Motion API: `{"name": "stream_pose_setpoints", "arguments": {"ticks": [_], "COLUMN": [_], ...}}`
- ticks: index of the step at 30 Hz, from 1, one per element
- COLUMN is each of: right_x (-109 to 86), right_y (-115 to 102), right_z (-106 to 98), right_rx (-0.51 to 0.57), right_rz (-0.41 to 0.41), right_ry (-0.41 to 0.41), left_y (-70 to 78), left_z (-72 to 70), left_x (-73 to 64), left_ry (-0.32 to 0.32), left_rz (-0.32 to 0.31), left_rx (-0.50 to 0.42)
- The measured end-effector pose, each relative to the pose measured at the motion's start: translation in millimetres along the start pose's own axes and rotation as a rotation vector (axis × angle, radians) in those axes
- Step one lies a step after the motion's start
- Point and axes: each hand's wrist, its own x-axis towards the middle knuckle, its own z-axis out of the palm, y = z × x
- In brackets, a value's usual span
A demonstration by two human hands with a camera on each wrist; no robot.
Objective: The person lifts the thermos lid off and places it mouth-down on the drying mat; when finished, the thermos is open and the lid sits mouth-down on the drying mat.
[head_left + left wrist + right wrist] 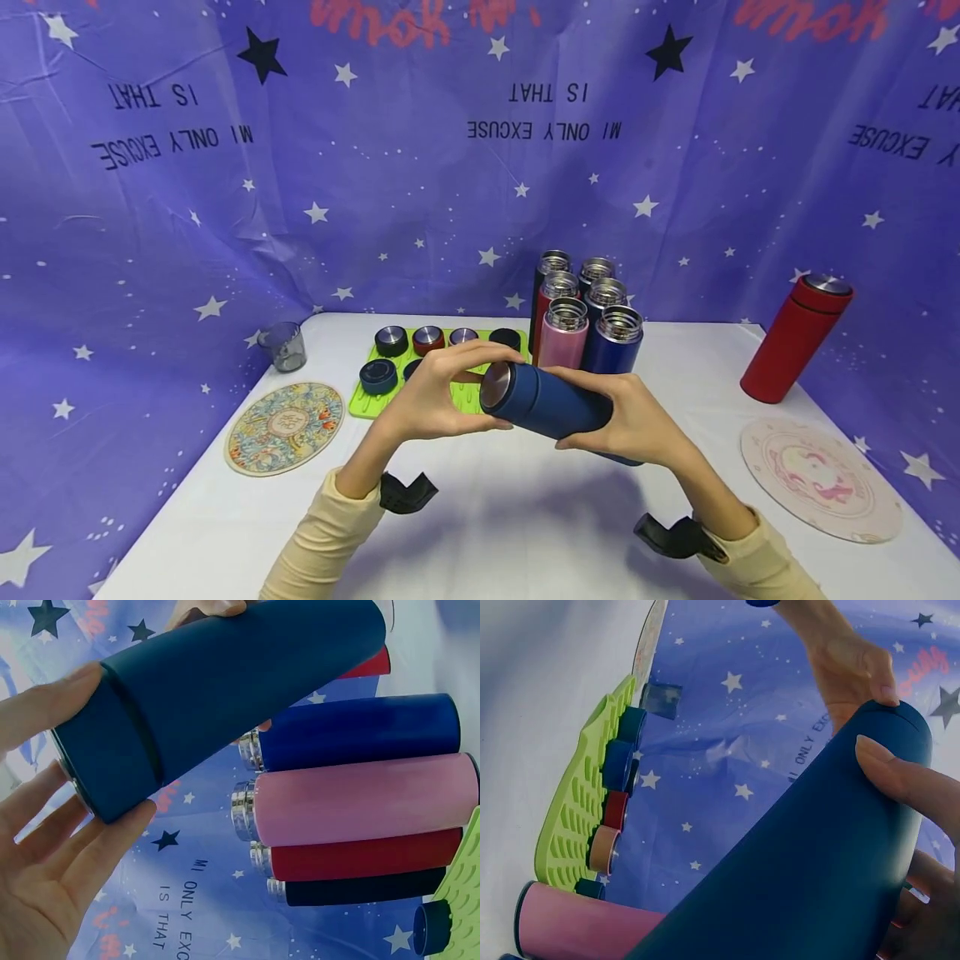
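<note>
A dark blue thermos bottle (pixel 558 406) is held tilted above the table, its lid on and pointing left in the head view. My left hand (pixel 435 396) pinches the lid (pixel 105 750) between thumb and fingers. The right hand (pixel 633 415) grips the bottle's body, thumb on the near side. Behind it stand several lidless thermos bottles, among them a pink one (pixel 564 337) and a blue one (pixel 617 343). To the left, several loose lids, including a red one (pixel 428 338), sit on a green mat (pixel 365 403), partly hidden by my left hand.
A red thermos bottle (pixel 795 342) with its lid on stands at the right. Near it lies a round pink placemat (pixel 817 479). At the left are a patterned round placemat (pixel 285 429) and a grey see-through cup (pixel 285 347). A purple star-print cloth (pixel 420 183) hangs behind.
</note>
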Motion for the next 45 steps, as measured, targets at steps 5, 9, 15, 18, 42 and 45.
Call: {"name": "stream_pose_setpoints", "arguments": {"ticks": [5, 9, 15, 18, 42, 45], "right_x": [-2.5, -4.8, -5.1, -5.6, -6.6, -6.6], "right_y": [-6, -12, -17, -19, -19, -18], "right_z": [0, 0, 0, 1, 4, 4], "right_rx": [-0.034, -0.063, -0.085, -0.106, -0.279, -0.25], "right_rz": [-0.052, -0.113, -0.133, -0.143, -0.073, -0.046], "right_ry": [0.052, 0.089, 0.107, 0.124, 0.172, 0.143], "left_y": [0.5, 3.1, 5.5, 6.7, 12.2, 22.0], "left_z": [-3.6, -6.1, -7.6, -7.1, -5.3, -8.8], "left_x": [-0.2, -0.5, -0.3, -0.9, 1.5, 4.5], "left_ry": [0.013, 0.025, 0.037, 0.053, -0.029, -0.034], "left_rz": [0.03, 0.052, 0.049, 0.036, -0.152, -0.108], "left_rx": [-0.001, -0.011, -0.003, -0.006, -0.049, -0.059]}}
